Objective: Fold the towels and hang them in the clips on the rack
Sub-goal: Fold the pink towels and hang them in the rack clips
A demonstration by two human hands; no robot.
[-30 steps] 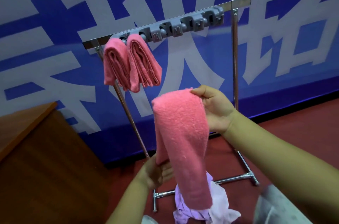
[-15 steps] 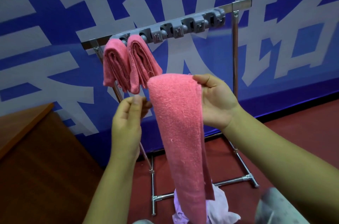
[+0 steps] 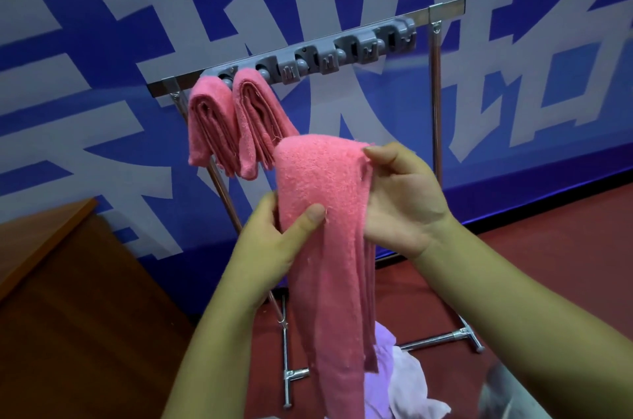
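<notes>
The folded pink towel (image 3: 318,213) hangs between both hands: the right hand (image 3: 400,206) has its grip pinched on the top fold, and the left hand (image 3: 274,240) closes thumb and fingers round it lower down, in front of the rack (image 3: 445,5) with two towels (image 3: 236,123) clipped near its left end.

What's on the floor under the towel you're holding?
Below the pink towel held in both hands lies a heap of pale lilac cloth on the red floor, beside the rack's foot bar. The towel covers the heap's left part.
</notes>
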